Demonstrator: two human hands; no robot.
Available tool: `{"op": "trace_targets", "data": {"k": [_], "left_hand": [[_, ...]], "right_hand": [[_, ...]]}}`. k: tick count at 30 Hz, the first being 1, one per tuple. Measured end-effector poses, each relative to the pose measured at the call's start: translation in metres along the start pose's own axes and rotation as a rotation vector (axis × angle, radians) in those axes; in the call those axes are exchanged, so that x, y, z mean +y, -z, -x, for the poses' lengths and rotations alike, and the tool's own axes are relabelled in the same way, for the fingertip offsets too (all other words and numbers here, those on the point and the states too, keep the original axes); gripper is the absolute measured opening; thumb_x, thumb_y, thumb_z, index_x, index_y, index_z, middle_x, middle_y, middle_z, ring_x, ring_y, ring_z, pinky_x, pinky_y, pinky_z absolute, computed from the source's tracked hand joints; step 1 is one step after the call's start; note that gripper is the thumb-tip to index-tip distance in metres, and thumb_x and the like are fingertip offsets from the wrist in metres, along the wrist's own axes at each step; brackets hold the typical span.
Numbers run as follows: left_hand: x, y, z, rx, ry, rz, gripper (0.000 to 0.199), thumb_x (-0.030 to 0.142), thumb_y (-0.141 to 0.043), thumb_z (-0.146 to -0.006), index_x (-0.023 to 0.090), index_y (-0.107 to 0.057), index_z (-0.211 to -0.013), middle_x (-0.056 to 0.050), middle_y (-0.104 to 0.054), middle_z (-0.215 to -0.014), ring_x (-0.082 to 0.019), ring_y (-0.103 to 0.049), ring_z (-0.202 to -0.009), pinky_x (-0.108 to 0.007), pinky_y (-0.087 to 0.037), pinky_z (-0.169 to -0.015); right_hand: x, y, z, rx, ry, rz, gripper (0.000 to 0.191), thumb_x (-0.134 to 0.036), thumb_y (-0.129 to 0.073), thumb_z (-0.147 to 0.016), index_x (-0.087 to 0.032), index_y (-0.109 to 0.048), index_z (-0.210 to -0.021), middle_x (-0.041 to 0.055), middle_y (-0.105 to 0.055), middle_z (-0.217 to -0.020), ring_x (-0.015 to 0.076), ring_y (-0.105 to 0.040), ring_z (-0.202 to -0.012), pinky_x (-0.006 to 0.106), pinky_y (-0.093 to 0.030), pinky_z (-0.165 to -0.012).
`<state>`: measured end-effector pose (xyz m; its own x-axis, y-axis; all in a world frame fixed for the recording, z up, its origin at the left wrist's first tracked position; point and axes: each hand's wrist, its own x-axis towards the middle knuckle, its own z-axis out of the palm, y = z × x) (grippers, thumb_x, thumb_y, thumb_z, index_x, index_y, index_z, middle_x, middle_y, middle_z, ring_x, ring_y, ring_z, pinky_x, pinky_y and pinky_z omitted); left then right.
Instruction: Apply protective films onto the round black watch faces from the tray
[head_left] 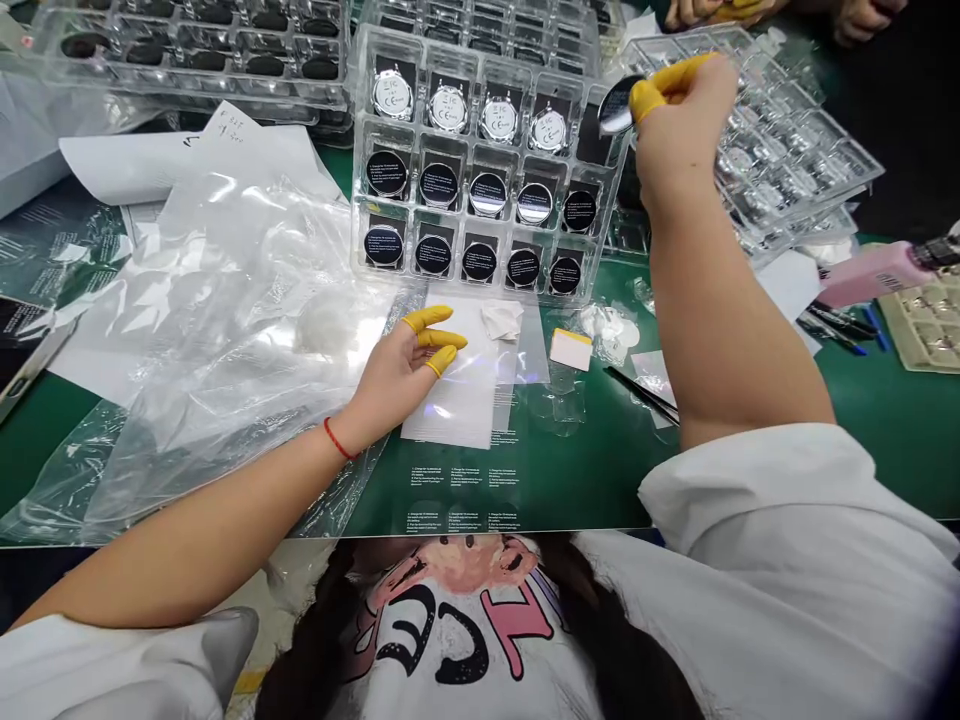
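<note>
My right hand (679, 120), with yellow finger cots, pinches a round black-and-silver disc (619, 105) at the corner of an upright clear plastic tray (469, 135). The tray's cells hold silver-rimmed round pieces (448, 108) in the top row and black-labelled round discs (487, 195) below. My left hand (405, 365), also wearing yellow finger cots, rests with its fingers apart on a white sheet (461, 405). It holds nothing. A small white-and-yellow card (570, 350) lies to the right of that sheet.
A crumpled clear plastic bag (225, 320) lies left on the green mat (585, 480). Stacked clear trays (187, 60) stand behind, and another tray (787, 150) lies right. Black tweezers (641, 395) and a pink tool (870, 275) are nearby. A co-worker's hands (862, 15) show at the top.
</note>
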<state>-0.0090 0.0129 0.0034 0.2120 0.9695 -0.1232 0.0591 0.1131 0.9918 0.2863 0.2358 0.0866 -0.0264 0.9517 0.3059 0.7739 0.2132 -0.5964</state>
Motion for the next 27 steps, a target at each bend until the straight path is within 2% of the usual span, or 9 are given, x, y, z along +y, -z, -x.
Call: {"op": "trace_targets", "data": {"k": [2,5,8,12,17,20,22,25,27], "left_hand": [[0.000,0.000,0.001,-0.013,0.010,0.008,0.044,0.026,-0.067,-0.086,0.018,-0.054,-0.127,-0.008,-0.075,-0.107,-0.019,-0.072,-0.110,-0.040,-0.056,-0.103],[0.003,0.000,0.005,-0.034,0.017,0.026,0.041,0.025,-0.067,-0.086,0.017,-0.056,-0.126,-0.008,-0.076,-0.105,-0.018,-0.073,-0.107,-0.038,-0.056,-0.101],[0.006,-0.002,0.008,-0.042,0.021,0.043,0.039,0.025,-0.067,-0.087,0.015,-0.058,-0.123,-0.008,-0.077,-0.102,-0.018,-0.074,-0.104,-0.037,-0.057,-0.101],[0.008,-0.003,0.008,-0.026,0.007,0.052,0.037,0.024,-0.069,-0.086,0.016,-0.060,-0.121,-0.007,-0.078,-0.101,-0.017,-0.074,-0.103,-0.035,-0.057,-0.100],[0.010,-0.001,0.008,-0.032,-0.008,0.074,0.036,0.024,-0.069,-0.086,0.015,-0.061,-0.119,-0.006,-0.077,-0.094,-0.017,-0.075,-0.099,-0.034,-0.058,-0.096],[0.008,0.000,0.008,-0.038,-0.029,0.153,0.038,0.036,-0.067,-0.089,0.015,-0.060,-0.120,-0.006,-0.077,-0.094,-0.016,-0.074,-0.099,-0.033,-0.057,-0.097],[0.005,0.001,0.008,-0.063,-0.054,0.251,0.046,0.048,-0.059,-0.093,0.017,-0.056,-0.126,-0.005,-0.077,-0.094,-0.015,-0.074,-0.099,-0.034,-0.057,-0.098],[0.002,0.000,0.006,-0.123,-0.068,0.349,0.050,0.055,-0.053,-0.094,0.019,-0.053,-0.129,-0.004,-0.075,-0.098,-0.014,-0.073,-0.095,-0.036,-0.058,-0.097],[0.001,-0.002,0.005,-0.159,-0.054,0.335,0.048,0.052,-0.061,-0.090,0.018,-0.056,-0.124,-0.005,-0.073,-0.103,-0.014,-0.073,-0.091,-0.036,-0.058,-0.096]], "right_hand": [[0.001,-0.004,-0.007,0.108,-0.125,0.133,0.036,-0.013,-0.044,-0.095,0.010,-0.052,-0.121,0.0267,-0.058,-0.122,0.0151,-0.050,-0.096,0.035,-0.035,-0.090],[-0.024,-0.008,0.003,0.170,-0.199,0.290,0.035,-0.020,-0.055,-0.093,0.001,-0.064,-0.119,0.0225,-0.056,-0.133,0.0272,-0.051,-0.122,0.041,-0.032,-0.099],[-0.053,-0.014,0.012,0.041,-0.068,0.452,0.038,-0.022,-0.053,-0.096,-0.005,-0.062,-0.129,0.0183,-0.051,-0.143,0.0298,-0.042,-0.137,0.041,-0.030,-0.107],[-0.069,-0.027,0.002,-0.200,0.004,0.516,0.057,-0.022,-0.066,-0.089,-0.004,-0.052,-0.141,0.0211,-0.050,-0.143,0.0289,-0.052,-0.129,0.040,-0.037,-0.104],[-0.089,-0.020,0.008,-0.168,-0.011,0.627,0.037,-0.011,-0.065,-0.086,-0.002,-0.068,-0.122,0.0254,-0.046,-0.144,0.0369,-0.045,-0.134,0.046,-0.036,-0.102],[-0.108,-0.013,0.052,-0.077,0.149,0.380,0.028,-0.013,-0.068,-0.084,-0.006,-0.071,-0.111,0.0113,-0.064,-0.105,0.0180,-0.058,-0.097,0.036,-0.041,-0.086],[-0.115,-0.013,0.092,-0.215,0.236,-0.052,0.024,-0.018,-0.074,-0.081,-0.011,-0.069,-0.103,-0.0017,-0.055,-0.076,0.0068,-0.045,-0.068,0.026,-0.039,-0.068],[-0.114,-0.023,0.149,-0.571,0.321,-0.390,0.011,-0.019,-0.070,-0.083,-0.018,-0.066,-0.093,-0.0003,-0.062,-0.085,0.0096,-0.054,-0.073,0.027,-0.047,-0.068],[-0.108,-0.031,0.173,-0.609,0.304,-0.418,0.008,-0.018,-0.067,-0.084,-0.020,-0.067,-0.092,0.0011,-0.067,-0.093,0.0131,-0.060,-0.082,0.031,-0.052,-0.076]]}}
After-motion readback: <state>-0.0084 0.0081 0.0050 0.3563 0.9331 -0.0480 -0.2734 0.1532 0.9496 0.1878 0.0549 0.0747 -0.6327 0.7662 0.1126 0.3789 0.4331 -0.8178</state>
